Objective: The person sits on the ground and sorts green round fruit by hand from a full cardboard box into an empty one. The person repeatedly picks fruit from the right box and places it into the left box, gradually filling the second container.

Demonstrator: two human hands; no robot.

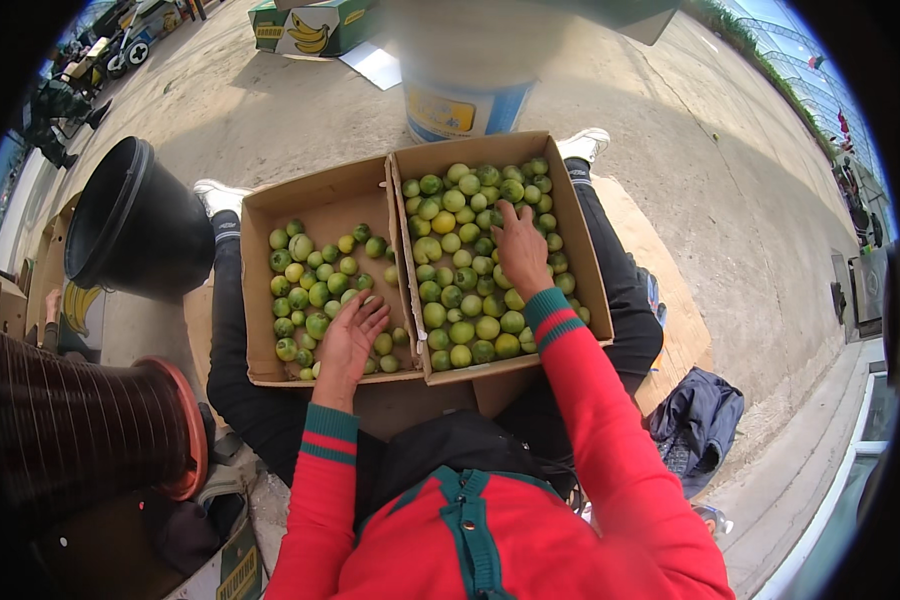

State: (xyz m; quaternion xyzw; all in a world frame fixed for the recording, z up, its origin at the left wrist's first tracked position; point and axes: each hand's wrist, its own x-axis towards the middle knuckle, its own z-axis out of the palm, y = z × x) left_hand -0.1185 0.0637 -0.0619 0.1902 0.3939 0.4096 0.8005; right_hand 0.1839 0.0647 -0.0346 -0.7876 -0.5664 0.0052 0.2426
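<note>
**Handling risks: rolling at left, bruising at right**

At left, a shallow, open brown cardboard box [345,215] is only partly covered with round green and yellow-green fruits [317,294]; a bump would probably set them rolling and knocking together. At right, a second open brown cardboard box [582,262] is almost wholly covered with similar round green fruits [486,328]; rough digging could bruise some, and a tilt could send some over the rim.

Position: the left hand [348,340] is open, palm bare, fingers spread, above the near part of the left box, with fruits on either side. The right hand [520,250] reaches down right of centre in the right box, fingers bent, fruits all around; whether it grips one cannot be told.
</note>
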